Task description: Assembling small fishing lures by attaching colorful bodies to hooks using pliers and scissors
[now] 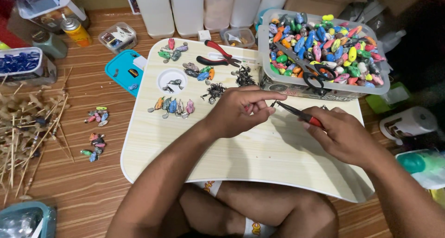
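We pinch a small metal piece in our left hand (241, 110); right hand (340, 133) grips pliers (296, 112) on it — six lures (174, 106) finished, bin (320, 87) still full.

Warm, fairly bright indoor light is falling from above and slightly behind the camera, lighting the pale table (241, 150) evenly, while the hands (241, 110) are casting only soft, short shadows onto it. Faint glare is showing on the white containers (185, 8) along the top edge, and the right-hand corner is sinking into dark. The wide lens is bending the edges outward, and the bottom-left corner is looking soft while the centre is staying sharp.
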